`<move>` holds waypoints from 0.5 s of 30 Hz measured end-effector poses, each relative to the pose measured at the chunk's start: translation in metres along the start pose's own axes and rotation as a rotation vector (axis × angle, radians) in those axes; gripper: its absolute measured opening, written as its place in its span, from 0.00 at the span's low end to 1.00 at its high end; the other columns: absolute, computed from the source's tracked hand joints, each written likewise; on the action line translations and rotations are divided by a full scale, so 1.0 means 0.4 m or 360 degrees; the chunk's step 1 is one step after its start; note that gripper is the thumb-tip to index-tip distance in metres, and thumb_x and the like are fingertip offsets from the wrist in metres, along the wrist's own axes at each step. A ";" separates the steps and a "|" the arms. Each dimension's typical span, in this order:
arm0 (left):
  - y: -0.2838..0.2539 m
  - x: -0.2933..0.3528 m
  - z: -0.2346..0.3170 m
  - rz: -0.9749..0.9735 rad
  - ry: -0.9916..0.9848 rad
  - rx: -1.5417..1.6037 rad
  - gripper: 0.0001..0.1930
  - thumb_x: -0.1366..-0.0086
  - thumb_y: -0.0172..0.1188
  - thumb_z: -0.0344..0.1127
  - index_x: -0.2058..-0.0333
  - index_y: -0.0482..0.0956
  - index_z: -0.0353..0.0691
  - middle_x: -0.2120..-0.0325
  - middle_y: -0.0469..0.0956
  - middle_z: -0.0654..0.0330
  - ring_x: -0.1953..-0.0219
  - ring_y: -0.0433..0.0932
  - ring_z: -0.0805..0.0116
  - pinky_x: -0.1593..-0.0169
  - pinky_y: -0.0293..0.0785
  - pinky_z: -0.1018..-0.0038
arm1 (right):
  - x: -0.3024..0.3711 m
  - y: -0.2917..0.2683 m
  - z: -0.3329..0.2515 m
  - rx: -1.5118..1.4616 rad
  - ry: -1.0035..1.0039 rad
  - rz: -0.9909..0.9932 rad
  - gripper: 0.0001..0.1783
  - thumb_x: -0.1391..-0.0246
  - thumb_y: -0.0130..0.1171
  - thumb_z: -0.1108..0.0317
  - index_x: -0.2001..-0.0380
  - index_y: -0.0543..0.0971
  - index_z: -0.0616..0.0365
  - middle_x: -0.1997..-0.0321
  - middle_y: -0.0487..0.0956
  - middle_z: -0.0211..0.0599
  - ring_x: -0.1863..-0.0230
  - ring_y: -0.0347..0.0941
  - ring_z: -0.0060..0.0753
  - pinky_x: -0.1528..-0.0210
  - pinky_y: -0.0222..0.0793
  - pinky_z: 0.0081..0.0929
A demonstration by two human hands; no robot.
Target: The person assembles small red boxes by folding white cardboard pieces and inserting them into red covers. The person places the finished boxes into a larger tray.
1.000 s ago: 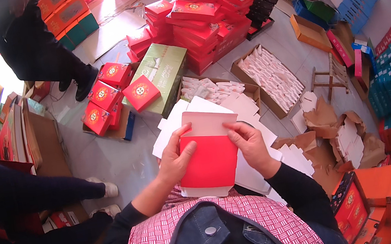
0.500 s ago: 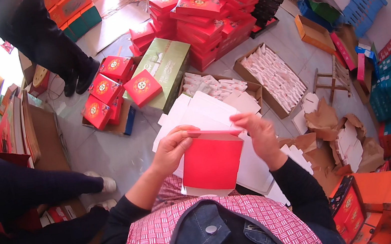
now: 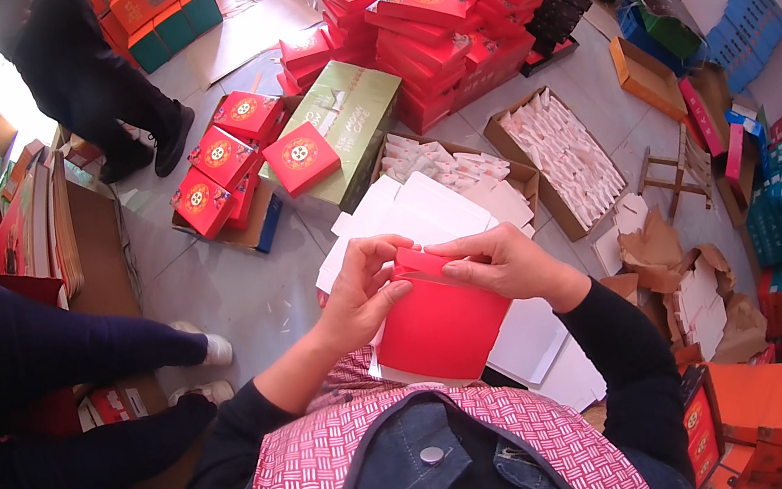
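My left hand [image 3: 362,289] and right hand [image 3: 505,263] pinch the folded top flap of a smooth, matte red cardboard box blank [image 3: 438,323], fingers closed on its edge from nine and three o'clock. The blank hangs below my fingertips, over my lap. Beneath it, toward twelve o'clock, lie flat white card sheets [image 3: 427,214]. Further at eleven o'clock sits a long green carton [image 3: 358,123] with a glossy square red box [image 3: 300,157] on it

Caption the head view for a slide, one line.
Both hands, left and right, fold a red card box over white sheets.
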State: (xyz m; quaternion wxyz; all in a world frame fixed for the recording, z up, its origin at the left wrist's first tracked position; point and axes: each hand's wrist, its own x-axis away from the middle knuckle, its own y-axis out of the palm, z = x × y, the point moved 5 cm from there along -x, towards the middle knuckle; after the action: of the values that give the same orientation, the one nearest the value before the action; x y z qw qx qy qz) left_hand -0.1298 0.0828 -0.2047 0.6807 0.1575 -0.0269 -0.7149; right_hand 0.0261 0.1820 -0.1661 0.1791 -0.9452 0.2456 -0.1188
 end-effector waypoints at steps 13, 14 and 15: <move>0.008 0.008 0.001 -0.0058 -0.0027 -0.0051 0.20 0.37 0.54 0.21 0.48 0.62 0.39 0.45 0.61 0.53 0.41 0.65 0.62 0.38 0.64 0.65 | 0.010 -0.002 -0.051 0.0518 -0.0384 -0.0026 0.15 0.47 0.59 0.71 0.56 0.80 0.59 0.69 0.80 0.46 0.70 0.79 0.40 0.65 0.73 0.28; 0.007 0.010 -0.001 -0.0051 -0.0025 -0.0046 0.19 0.37 0.54 0.21 0.48 0.62 0.38 0.45 0.61 0.53 0.41 0.65 0.62 0.38 0.64 0.65 | 0.013 0.003 -0.054 0.0513 -0.0407 -0.0008 0.14 0.48 0.59 0.70 0.57 0.80 0.60 0.68 0.80 0.47 0.68 0.78 0.42 0.64 0.73 0.29; 0.008 0.010 0.000 -0.0044 -0.0019 -0.0050 0.18 0.37 0.53 0.21 0.49 0.64 0.38 0.45 0.61 0.53 0.41 0.65 0.62 0.38 0.64 0.66 | 0.015 0.007 -0.058 0.0509 -0.0430 0.0011 0.14 0.48 0.58 0.69 0.58 0.80 0.61 0.68 0.80 0.48 0.67 0.78 0.44 0.63 0.73 0.31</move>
State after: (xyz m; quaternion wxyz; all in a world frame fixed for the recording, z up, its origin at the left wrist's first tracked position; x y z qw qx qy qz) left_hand -0.1269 0.0785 -0.2048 0.6730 0.1427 -0.0176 -0.7255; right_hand 0.0227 0.1702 -0.1455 0.3586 -0.9113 0.2007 -0.0279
